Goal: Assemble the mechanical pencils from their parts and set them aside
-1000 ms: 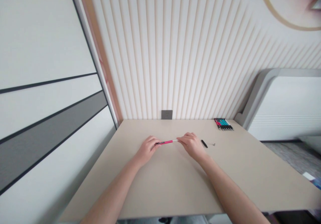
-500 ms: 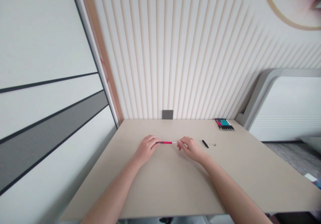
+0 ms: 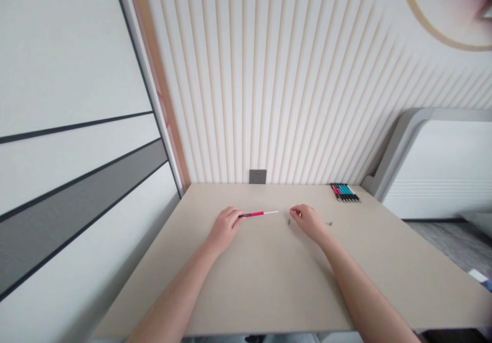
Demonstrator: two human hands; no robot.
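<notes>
My left hand [image 3: 224,228] is closed on a pink and black pen barrel [image 3: 254,214] over the left middle of the desk. A thin white refill [image 3: 271,212] sticks out of the barrel's right end, its tip free. My right hand [image 3: 308,221] is apart from the pen, its fingers loosely curled with a small gap between thumb and forefinger; nothing shows in them. A tiny grey piece [image 3: 289,222], perhaps a spring, lies just below its fingertips. Another small metallic piece [image 3: 329,223] lies to the right of the right hand, partly covered by it.
A row of several pens [image 3: 345,193], pink, teal and black, lies at the desk's back right corner. A dark wall socket [image 3: 258,176] sits behind the beige desk [image 3: 265,281]. A white cabinet [image 3: 77,256] borders the left side.
My right hand has moved right, away from the refill, which now shows more of its length. The tiny grey piece has come into view; the black piece on the desk is now hidden.
</notes>
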